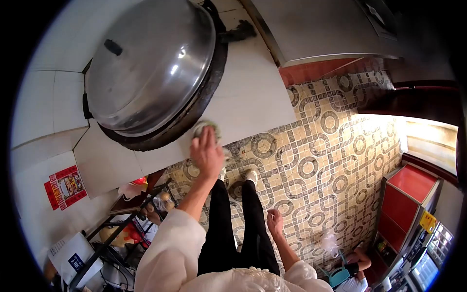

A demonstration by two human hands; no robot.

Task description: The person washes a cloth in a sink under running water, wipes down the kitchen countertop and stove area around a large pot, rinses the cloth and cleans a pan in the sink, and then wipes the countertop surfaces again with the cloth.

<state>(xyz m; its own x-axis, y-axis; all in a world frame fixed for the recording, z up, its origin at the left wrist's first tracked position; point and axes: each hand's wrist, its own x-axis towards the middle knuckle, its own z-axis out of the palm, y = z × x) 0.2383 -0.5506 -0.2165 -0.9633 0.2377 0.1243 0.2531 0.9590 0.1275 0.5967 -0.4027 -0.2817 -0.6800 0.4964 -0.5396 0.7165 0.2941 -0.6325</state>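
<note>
Our left hand (208, 155), fingers bent, holds a wadded, greenish cloth (200, 127) near the white, flat counter's (253, 95) edge; overreach and we might drop it. Right hand (275, 222) half-curled, seemingly empty.

White short-sleeved top (168, 250), black trousers (221, 214), pale shoes (251, 176).

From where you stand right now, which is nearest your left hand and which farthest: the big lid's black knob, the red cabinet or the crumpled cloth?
From my left hand, in the head view:
1. Crumpled cloth: right under the fingers, by the counter's edge.
2. Black knob: up and to the left, on the lid.
3. Red cabinet: far right, across the floor.
</note>
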